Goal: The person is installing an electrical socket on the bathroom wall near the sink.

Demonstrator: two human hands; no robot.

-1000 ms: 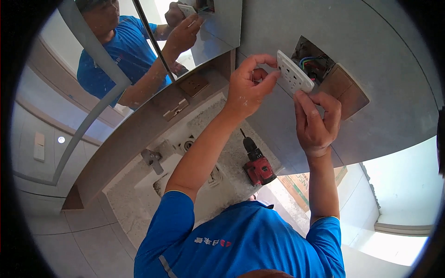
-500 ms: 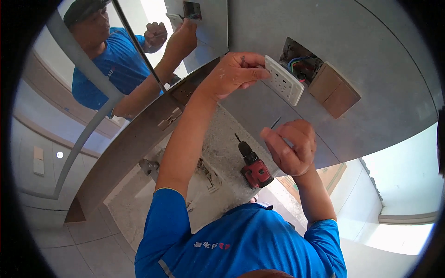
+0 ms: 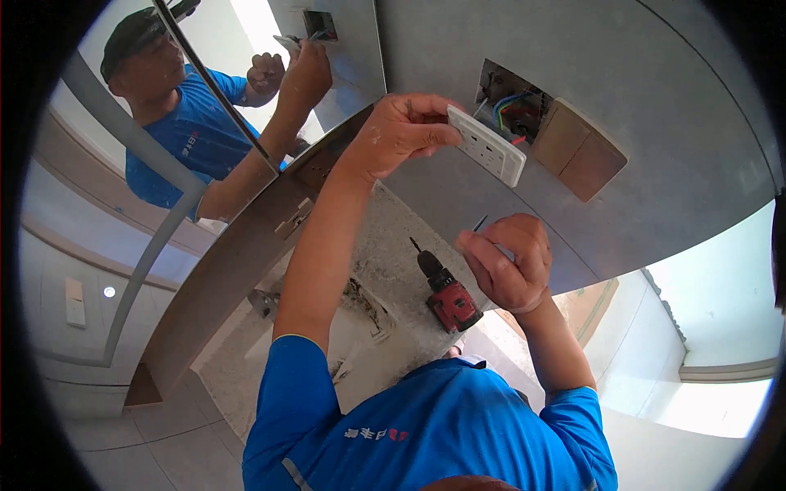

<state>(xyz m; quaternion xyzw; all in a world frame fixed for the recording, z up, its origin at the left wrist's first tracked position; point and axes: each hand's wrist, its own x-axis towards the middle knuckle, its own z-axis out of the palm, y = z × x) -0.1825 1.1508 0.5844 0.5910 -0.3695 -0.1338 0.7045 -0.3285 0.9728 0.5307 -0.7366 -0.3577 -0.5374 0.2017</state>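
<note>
A white wall socket plate (image 3: 488,146) is pinched at its left end between the thumb and fingers of my left hand (image 3: 409,131). Colored wires run behind it from an open wall box (image 3: 514,102). A thin pale rod sticks out from the back of the plate toward the box. Below and to the right, my right hand (image 3: 512,260) is closed, with thumb and forefinger pinching a thin metal screw (image 3: 480,222), its tip pointing up and away from me. The screw is apart from the plate; its lower end is hidden by my fingers.
A brown two-part switch plate (image 3: 580,149) sits beside the wall box. Beneath my hands, a red and black drill (image 3: 449,296) lies on a dusty grey slab (image 3: 385,237). At left, a mirror (image 3: 205,106) reflects a person and the wall. Debris (image 3: 367,304) lies near my left forearm.
The view has shifted slightly, and both hands appear a little to the left. The socket plate is tilted a bit differently, showing more of the wall box and wires. Both grips are unchanged.
</note>
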